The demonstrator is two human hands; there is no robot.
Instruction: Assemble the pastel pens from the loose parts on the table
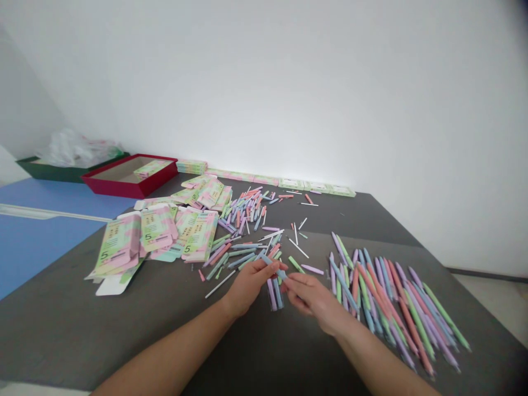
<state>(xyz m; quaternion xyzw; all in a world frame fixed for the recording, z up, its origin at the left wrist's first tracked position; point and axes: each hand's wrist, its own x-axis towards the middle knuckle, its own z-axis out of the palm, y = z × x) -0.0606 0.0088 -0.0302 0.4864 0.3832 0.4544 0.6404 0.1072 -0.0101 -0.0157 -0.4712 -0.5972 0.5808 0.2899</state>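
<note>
Between my two hands is a blue pen (270,263), angled across the middle of the table. My left hand (256,279) is closed on its barrel, thumb on top. At the pen's near end, my right hand (306,292) pinches it with the fingertips. Below the hands lie a purple pen barrel (271,296) and a blue one (279,294), partly covered by my fingers. Loose pen parts and white refills (272,235) are scattered just beyond. To the right of my right hand is a wide heap of pastel pens (396,308) in purple, green, blue and coral.
Flat printed cartons (199,235) lie piled at the left. Behind them are a red box lid (140,187) and a green tray (61,171) holding clear plastic bags. Small cartons (291,183) line the wall edge. A heap of short pen parts (247,208) sits mid-table.
</note>
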